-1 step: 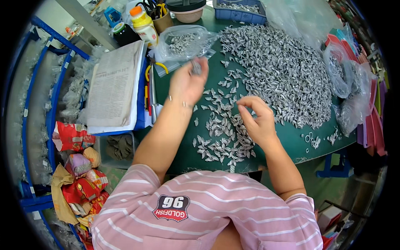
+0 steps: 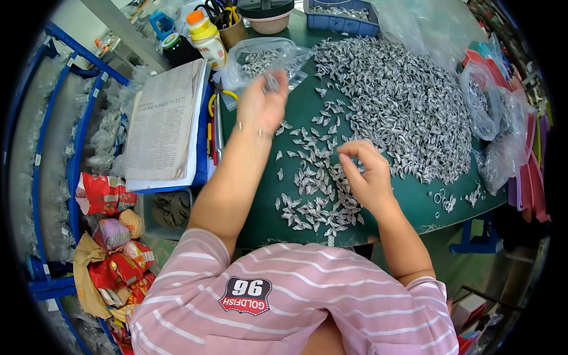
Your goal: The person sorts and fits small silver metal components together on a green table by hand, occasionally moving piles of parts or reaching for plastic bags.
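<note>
My left hand [image 2: 264, 106] is cupped around a few small silver leaf-shaped metal pieces [image 2: 271, 84] and slightly blurred. It is over the near edge of a clear plastic bag [image 2: 238, 61] with similar pieces inside. My right hand [image 2: 369, 177] hovers at the right edge of a loose scatter of these pieces [image 2: 316, 195]. Its thumb and forefinger are nearly pinched together; whether something tiny is between them cannot be made out. Beyond it spreads a large heap of the same pieces [image 2: 402, 106] on the green tabletop [image 2: 260, 219].
Left of my arm lie newspapers [image 2: 163, 124] on a blue folder, with yellow-handled scissors [image 2: 213, 102] alongside. Bottles [image 2: 208, 41] and a blue tray [image 2: 343, 22] stand at the back. Filled plastic bags [image 2: 500, 148] crowd the right edge, near several loose rings [image 2: 439, 198].
My left hand has shifted slightly away from me and to the left, further over the plastic bag, with the pieces still in it. The right hand has barely moved.
</note>
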The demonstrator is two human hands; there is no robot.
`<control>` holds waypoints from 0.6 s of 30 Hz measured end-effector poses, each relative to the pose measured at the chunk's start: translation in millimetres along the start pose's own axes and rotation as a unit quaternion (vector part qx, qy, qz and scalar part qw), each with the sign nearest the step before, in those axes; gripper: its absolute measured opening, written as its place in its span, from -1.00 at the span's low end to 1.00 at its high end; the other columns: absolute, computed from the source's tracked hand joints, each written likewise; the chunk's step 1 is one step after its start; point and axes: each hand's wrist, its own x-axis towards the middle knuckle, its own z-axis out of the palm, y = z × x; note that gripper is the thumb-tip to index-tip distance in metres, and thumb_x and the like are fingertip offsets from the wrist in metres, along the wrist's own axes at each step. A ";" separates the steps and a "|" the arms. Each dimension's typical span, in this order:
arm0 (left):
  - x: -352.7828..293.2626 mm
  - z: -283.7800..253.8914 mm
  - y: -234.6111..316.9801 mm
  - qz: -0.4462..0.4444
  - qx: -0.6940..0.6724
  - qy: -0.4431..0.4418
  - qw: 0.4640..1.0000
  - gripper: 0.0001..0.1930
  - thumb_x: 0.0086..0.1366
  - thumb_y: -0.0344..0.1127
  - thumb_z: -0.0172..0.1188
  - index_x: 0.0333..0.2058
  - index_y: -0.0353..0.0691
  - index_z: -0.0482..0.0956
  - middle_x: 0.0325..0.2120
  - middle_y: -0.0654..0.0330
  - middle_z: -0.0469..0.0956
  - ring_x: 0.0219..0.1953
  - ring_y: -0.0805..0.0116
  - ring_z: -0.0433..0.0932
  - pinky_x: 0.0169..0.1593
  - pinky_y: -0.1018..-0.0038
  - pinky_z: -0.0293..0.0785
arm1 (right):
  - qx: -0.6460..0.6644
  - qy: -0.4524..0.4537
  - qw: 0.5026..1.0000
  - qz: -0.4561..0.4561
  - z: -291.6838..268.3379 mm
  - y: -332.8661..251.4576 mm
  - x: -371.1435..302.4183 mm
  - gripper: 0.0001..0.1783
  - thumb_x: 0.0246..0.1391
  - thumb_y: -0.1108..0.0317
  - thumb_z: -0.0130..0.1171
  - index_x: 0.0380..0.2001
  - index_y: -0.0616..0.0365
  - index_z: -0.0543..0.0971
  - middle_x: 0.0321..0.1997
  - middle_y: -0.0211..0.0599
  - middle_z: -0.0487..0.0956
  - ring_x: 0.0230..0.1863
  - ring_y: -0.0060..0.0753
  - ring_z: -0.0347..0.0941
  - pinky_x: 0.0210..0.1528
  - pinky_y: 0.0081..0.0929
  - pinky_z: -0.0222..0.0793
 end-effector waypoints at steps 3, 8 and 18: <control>42.5 34.0 21.1 0.052 0.197 0.060 0.977 -0.56 0.41 -0.31 0.00 0.17 -0.42 0.21 0.06 -0.07 0.32 -0.03 0.18 0.43 -0.05 0.28 0.54 | -0.021 -0.011 0.999 -0.040 -3.0 1.6 -12.0 -0.91 -0.02 0.57 0.20 -0.38 0.26 0.58 -0.32 -0.18 0.59 -0.24 -0.16 0.53 -0.15 -0.36 0.43; 38.7 -6.3 -20.3 0.252 0.567 -0.085 0.779 -0.68 0.27 -0.33 0.19 -0.04 -0.33 0.54 -0.20 0.03 0.62 -0.31 0.38 0.61 -0.23 0.36 0.56 | -0.003 -0.008 1.000 0.015 -11.0 11.0 -28.0 -0.90 -0.03 0.57 0.21 -0.37 0.28 0.57 -0.31 -0.16 0.60 -0.24 -0.16 0.54 -0.16 -0.37 0.44; 35.1 -47.2 -74.4 0.299 0.877 -0.219 0.305 -0.79 0.06 -0.20 0.33 -0.45 -0.25 0.68 -0.43 -0.01 0.64 -0.36 0.06 0.62 -0.24 0.30 0.53 | -0.014 -0.016 0.999 0.028 -15.2 12.2 -31.4 -0.92 -0.01 0.57 0.21 -0.37 0.30 0.59 -0.29 -0.16 0.61 -0.23 -0.25 0.56 -0.14 -0.43 0.44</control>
